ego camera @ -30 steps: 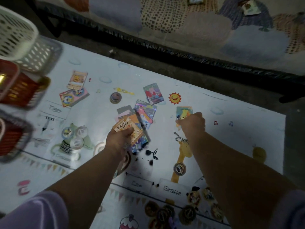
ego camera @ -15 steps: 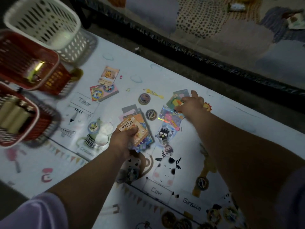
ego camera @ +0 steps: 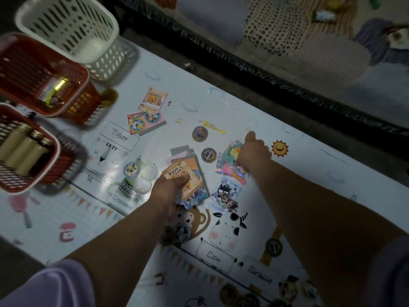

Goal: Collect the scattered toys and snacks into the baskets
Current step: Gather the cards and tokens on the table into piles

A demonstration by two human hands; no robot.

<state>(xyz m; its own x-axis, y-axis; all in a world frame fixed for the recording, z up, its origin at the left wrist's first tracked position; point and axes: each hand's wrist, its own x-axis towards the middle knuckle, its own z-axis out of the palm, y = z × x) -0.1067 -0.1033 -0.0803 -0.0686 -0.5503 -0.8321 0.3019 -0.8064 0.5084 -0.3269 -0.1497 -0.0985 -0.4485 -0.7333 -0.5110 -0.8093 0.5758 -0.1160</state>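
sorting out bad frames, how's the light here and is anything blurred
Head view: dim overall, with a bright patch on the mat around the left hand; the lower red basket is smeared by motion blur; the orange card pack the left hand grips is readable; the cards the right hand grips look soft.

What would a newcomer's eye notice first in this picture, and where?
At the centre, the left hand grips a fan of card packs, an orange one on top. Beside it the right hand pinches a colourful card on the mat. At far left stand a white basket and two red baskets.
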